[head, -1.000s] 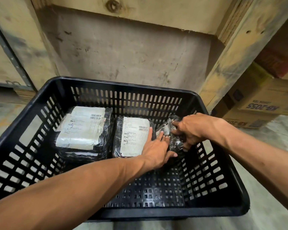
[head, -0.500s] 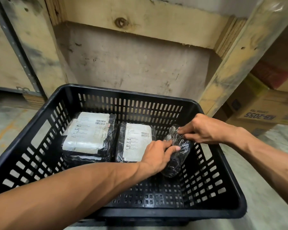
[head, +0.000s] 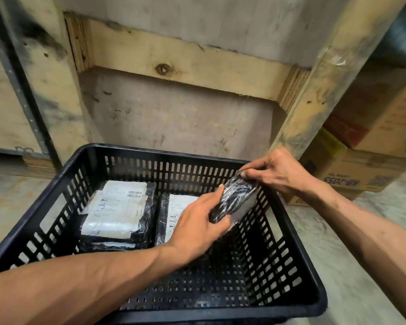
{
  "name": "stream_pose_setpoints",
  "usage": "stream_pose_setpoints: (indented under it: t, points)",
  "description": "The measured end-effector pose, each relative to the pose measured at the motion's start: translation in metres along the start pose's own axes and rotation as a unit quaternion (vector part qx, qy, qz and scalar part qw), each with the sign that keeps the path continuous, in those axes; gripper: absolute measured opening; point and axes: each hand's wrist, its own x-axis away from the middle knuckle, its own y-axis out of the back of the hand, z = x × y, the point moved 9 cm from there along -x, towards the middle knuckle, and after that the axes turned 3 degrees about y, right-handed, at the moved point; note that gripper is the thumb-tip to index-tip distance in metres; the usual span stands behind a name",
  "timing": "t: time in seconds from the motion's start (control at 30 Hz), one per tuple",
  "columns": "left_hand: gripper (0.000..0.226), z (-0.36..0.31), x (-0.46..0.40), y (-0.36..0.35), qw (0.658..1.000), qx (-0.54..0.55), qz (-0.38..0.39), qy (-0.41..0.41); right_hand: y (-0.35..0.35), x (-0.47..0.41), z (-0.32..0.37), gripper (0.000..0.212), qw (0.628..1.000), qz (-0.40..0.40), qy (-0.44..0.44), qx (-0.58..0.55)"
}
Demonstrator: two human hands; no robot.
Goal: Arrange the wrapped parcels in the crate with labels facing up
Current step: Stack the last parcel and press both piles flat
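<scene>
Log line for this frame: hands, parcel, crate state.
left hand holds black parcel | right hand pinches its top | crate: two parcels label-up

Your black slatted crate (head: 288,233) sits on a grey concrete floor (head: 361,266), backed against a wooden pallet structure (head: 185,64) standing on that same floor. To your right, stacked cardboard boxes (head: 352,170) rest directly on the concrete, the lowest printed upside down.

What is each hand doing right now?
Left hand: holds the black parcel at its lower end.
Right hand: pinches the same parcel's top edge.
</scene>
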Motion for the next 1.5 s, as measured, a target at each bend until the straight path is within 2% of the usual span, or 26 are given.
stream_pose_setpoints:
  t: [0.1,0.2,0.27,0.37,0.43,0.5,0.57,0.67,0.7,0.77,0.83,0.9,0.97,1.03,1.1,1.2,1.27,1.37,1.43,1.5]
  points:
    - [0.056,-0.001,-0.009,0.026,1.000,0.004,-0.013,-0.025,0.007,-0.003,0.005,0.016,0.998,-0.048,-0.018,-0.047]
    - [0.043,-0.001,-0.008,0.049,0.999,0.026,-0.018,-0.036,0.000,-0.002,0.016,0.021,0.986,-0.054,-0.007,-0.158]
    - [0.035,-0.001,-0.007,0.064,0.998,0.054,-0.026,-0.027,-0.008,-0.001,0.027,0.024,0.971,-0.032,0.022,-0.235]
    - [0.028,-0.002,-0.010,0.086,0.995,0.090,-0.036,-0.004,-0.027,-0.001,0.037,0.037,0.967,0.019,0.046,-0.251]
    - [0.026,-0.006,-0.012,0.096,0.993,0.116,-0.020,0.010,-0.039,-0.002,0.041,0.048,0.957,0.033,0.045,-0.286]
    - [0.024,-0.011,-0.015,0.104,0.987,0.160,0.008,0.020,-0.049,-0.003,0.045,0.048,0.942,0.033,0.042,-0.333]
    - [0.024,-0.017,-0.019,0.110,0.981,0.194,0.020,0.019,-0.052,-0.004,0.047,0.043,0.932,0.004,0.042,-0.360]
    - [0.020,-0.019,-0.024,0.128,0.981,0.187,-0.052,0.014,-0.055,-0.003,0.045,0.038,0.914,-0.064,0.035,-0.399]
    - [0.025,-0.018,-0.026,0.133,0.982,0.172,-0.077,0.018,-0.056,-0.002,0.044,0.037,0.904,-0.090,0.027,-0.417]
    - [0.049,-0.018,-0.027,0.139,0.987,0.135,-0.090,0.017,-0.056,0.000,0.041,0.036,0.883,-0.136,0.005,-0.449]
    - [0.074,-0.018,-0.027,0.136,0.988,0.140,-0.063,0.013,-0.057,0.001,0.037,0.038,0.869,-0.171,-0.019,-0.464]
    - [0.089,-0.012,-0.022,0.127,0.982,0.187,-0.029,0.020,-0.057,0.001,0.032,0.037,0.851,-0.208,-0.046,-0.480]
    - [0.089,-0.009,-0.017,0.118,0.982,0.186,-0.009,0.013,-0.059,0.002,0.026,0.034,0.825,-0.240,-0.070,-0.506]
    - [0.079,-0.008,-0.013,0.118,0.990,0.141,-0.022,0.013,-0.062,0.005,0.022,0.032,0.807,-0.256,-0.083,-0.526]
    - [0.069,-0.009,-0.012,0.123,0.988,0.145,-0.036,0.025,-0.066,0.009,0.018,0.031,0.811,-0.246,-0.086,-0.524]
    - [0.064,-0.015,-0.017,0.134,0.986,0.167,-0.017,0.021,-0.065,0.012,0.021,0.039,0.837,-0.191,-0.058,-0.510]
    - [0.061,-0.021,-0.020,0.137,0.988,0.150,0.029,0.018,-0.058,0.011,0.030,0.057,0.853,-0.142,-0.022,-0.502]
    - [0.050,-0.021,-0.022,0.128,0.990,0.093,0.099,0.026,-0.057,0.012,0.050,0.089,0.907,-0.043,0.016,-0.419]
    - [0.047,-0.019,-0.021,0.127,0.993,0.070,0.092,0.021,-0.068,0.016,0.060,0.084,0.912,-0.021,0.048,-0.408]
    - [0.057,-0.011,-0.022,0.135,0.997,0.065,0.028,0.022,-0.081,0.022,0.059,0.067,0.884,-0.053,0.039,-0.464]
